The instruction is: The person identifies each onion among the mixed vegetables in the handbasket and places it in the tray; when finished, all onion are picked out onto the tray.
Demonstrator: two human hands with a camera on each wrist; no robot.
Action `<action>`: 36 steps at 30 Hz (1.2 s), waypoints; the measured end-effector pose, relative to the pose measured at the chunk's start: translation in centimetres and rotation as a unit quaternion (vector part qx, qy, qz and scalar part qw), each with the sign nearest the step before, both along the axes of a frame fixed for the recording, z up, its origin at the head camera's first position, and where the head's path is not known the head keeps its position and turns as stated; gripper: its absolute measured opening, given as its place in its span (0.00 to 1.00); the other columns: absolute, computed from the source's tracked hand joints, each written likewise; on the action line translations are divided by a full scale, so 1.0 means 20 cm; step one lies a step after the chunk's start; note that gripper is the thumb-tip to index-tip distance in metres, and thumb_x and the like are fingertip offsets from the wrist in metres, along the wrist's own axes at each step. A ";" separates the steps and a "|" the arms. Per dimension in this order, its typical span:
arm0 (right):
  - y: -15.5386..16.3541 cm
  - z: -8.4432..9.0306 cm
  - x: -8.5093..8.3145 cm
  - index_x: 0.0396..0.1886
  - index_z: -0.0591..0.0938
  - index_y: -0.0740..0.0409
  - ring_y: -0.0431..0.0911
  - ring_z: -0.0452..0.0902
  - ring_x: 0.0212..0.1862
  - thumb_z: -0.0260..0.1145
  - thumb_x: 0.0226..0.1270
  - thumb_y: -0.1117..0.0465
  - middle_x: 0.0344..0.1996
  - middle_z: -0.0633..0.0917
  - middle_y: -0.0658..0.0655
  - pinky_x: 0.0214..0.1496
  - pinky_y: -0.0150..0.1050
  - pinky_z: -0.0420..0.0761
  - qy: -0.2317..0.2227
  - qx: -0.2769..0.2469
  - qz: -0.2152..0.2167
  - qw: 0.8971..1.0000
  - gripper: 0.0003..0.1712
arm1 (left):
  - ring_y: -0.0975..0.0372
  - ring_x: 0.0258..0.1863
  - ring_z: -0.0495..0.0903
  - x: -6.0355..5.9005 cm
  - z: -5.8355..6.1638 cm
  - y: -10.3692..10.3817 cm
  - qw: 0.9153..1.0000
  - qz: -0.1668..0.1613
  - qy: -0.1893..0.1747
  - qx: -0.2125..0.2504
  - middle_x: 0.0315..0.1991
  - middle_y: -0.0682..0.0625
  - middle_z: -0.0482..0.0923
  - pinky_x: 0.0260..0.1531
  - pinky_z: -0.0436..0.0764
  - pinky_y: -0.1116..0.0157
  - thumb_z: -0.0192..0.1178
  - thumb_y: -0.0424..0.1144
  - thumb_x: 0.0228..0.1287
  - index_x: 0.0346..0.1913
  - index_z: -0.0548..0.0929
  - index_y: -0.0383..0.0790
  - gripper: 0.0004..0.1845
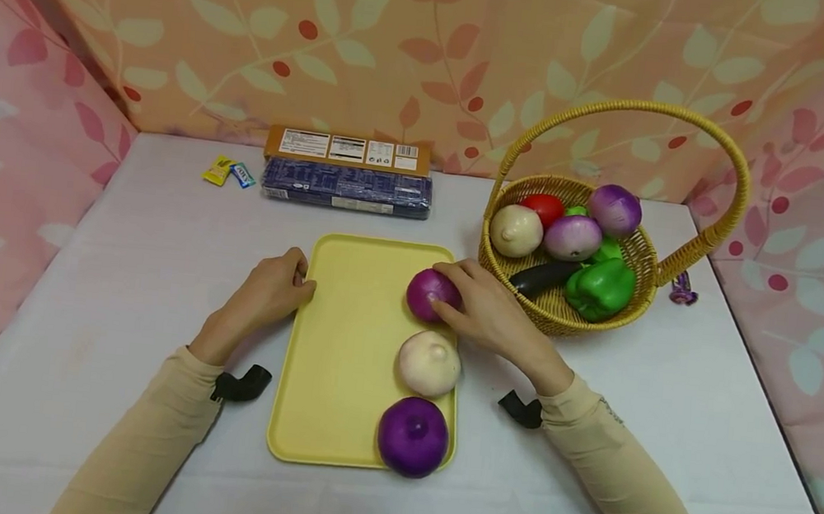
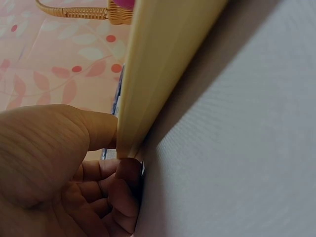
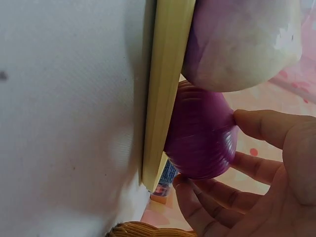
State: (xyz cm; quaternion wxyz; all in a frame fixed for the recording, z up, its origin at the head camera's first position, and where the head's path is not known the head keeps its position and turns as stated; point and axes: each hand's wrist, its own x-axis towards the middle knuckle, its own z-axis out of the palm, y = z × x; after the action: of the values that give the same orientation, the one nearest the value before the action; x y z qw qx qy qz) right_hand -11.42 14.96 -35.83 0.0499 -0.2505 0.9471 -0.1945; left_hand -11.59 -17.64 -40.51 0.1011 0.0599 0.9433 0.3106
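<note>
My left hand [image 1: 264, 294] pinches the left rim of a yellow tray [image 1: 343, 350]. The left wrist view shows its thumb on the upper side of the tray edge [image 2: 163, 64] and its fingers curled at the underside. At the tray's far right corner my right hand [image 1: 491, 318] holds a purple onion [image 1: 423, 293], thumb and fingers spread around it in the right wrist view. Nearer along the same side sit a whitish turnip [image 1: 429, 364], purplish towards its base in the right wrist view, and a dark purple round vegetable [image 1: 413, 437] at the near right corner.
A handled wicker basket [image 1: 562, 325] stands right of the tray, holding a green pepper [image 1: 600, 289], an eggplant [image 1: 544, 278], a tomato [image 1: 545, 209] and several other vegetables. Behind the tray lie a dark blue package [image 1: 347, 187] and small wrapped sweets [image 1: 219, 170]. Another wrapped sweet [image 1: 683, 290] lies beside the basket.
</note>
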 end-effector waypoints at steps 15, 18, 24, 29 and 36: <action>0.02 0.03 0.01 0.65 0.74 0.54 0.52 0.76 0.57 0.65 0.64 0.52 0.55 0.78 0.59 0.61 0.49 0.76 0.024 0.001 0.017 1.000 0.29 | 0.58 0.25 0.70 0.00 0.00 0.00 1.000 0.002 -0.005 0.002 0.30 0.45 0.74 0.26 0.68 0.65 0.53 0.39 0.67 0.43 0.70 0.34 0.11; 0.05 0.06 0.01 0.63 0.75 0.56 0.52 0.78 0.53 0.65 0.64 0.55 0.57 0.78 0.59 0.57 0.48 0.78 0.040 -0.030 0.012 0.999 0.28 | 0.58 0.25 0.70 0.00 0.00 0.00 1.000 0.001 -0.007 0.003 0.30 0.45 0.74 0.26 0.68 0.65 0.53 0.39 0.67 0.43 0.70 0.34 0.11; 0.21 0.16 -0.08 0.58 0.78 0.61 0.55 0.78 0.54 0.64 0.63 0.62 0.54 0.81 0.62 0.57 0.51 0.75 0.139 -0.121 -0.057 0.981 0.23 | 0.58 0.25 0.70 0.00 0.01 0.00 1.000 0.001 -0.003 0.002 0.31 0.45 0.74 0.26 0.68 0.65 0.53 0.39 0.68 0.43 0.69 0.34 0.11; 0.47 0.20 -0.23 0.61 0.77 0.62 0.61 0.73 0.57 0.61 0.60 0.64 0.56 0.78 0.68 0.59 0.57 0.70 0.206 -0.154 -0.181 0.949 0.26 | 0.58 0.25 0.70 0.00 0.00 0.00 1.000 0.001 -0.003 0.001 0.30 0.45 0.74 0.26 0.68 0.65 0.53 0.39 0.67 0.43 0.70 0.34 0.11; 0.76 0.22 -0.33 0.74 0.62 0.58 0.68 0.59 0.69 0.59 0.67 0.55 0.67 0.64 0.74 0.70 0.64 0.59 0.141 -0.105 -0.268 0.947 0.37 | 0.58 0.25 0.70 0.00 0.01 0.00 1.000 0.002 -0.010 -0.002 0.29 0.45 0.73 0.26 0.68 0.65 0.54 0.39 0.67 0.43 0.70 0.34 0.11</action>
State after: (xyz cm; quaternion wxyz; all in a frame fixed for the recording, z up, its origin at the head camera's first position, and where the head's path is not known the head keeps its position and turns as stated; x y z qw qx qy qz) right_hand -18.09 30.16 -31.47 -0.1650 -0.0161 0.9509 -0.2612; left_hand -11.61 -17.59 -40.35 0.1096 0.0550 0.9430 0.3094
